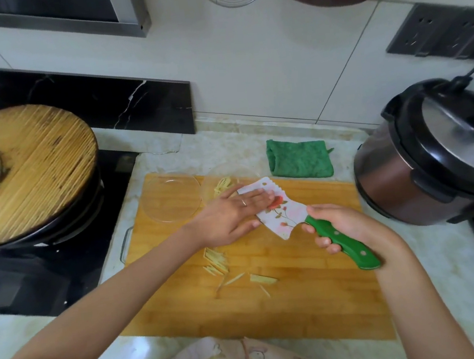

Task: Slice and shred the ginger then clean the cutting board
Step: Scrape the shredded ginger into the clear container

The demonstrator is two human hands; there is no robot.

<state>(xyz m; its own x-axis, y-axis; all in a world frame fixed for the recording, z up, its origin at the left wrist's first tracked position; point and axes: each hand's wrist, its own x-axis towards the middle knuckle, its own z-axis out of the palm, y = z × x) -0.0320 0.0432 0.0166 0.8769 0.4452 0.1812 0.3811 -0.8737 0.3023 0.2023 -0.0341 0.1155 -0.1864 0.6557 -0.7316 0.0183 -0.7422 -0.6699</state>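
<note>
Bamboo cutting board (305, 305) lies on a pale marble counter, long side running left-right. R hand (346, 225) is wrapped round the green handle of the knife (282, 215), fingers curled under it, thumb side on top. The blade is white w/ a flower print and points far-left over the board's middle. L hand (228, 219) lies flat on the blade's far end, fingers straight and together, pressing on it and not curled round anything.

Ginger shreds (216, 264) are scattered on the board just near of the L hand, w/ a few loose slivers to their right. A smaller ginger pile (223, 184) sits at the board's far edge, beside a clear glass plate (169, 198) on the far-left corner.

Green cloth (300, 161) is folded on the counter just beyond the board. Pressure cooker (436, 160) stands at right. At left, a round bamboo lid (29, 172) covers a wok on the stove.
</note>
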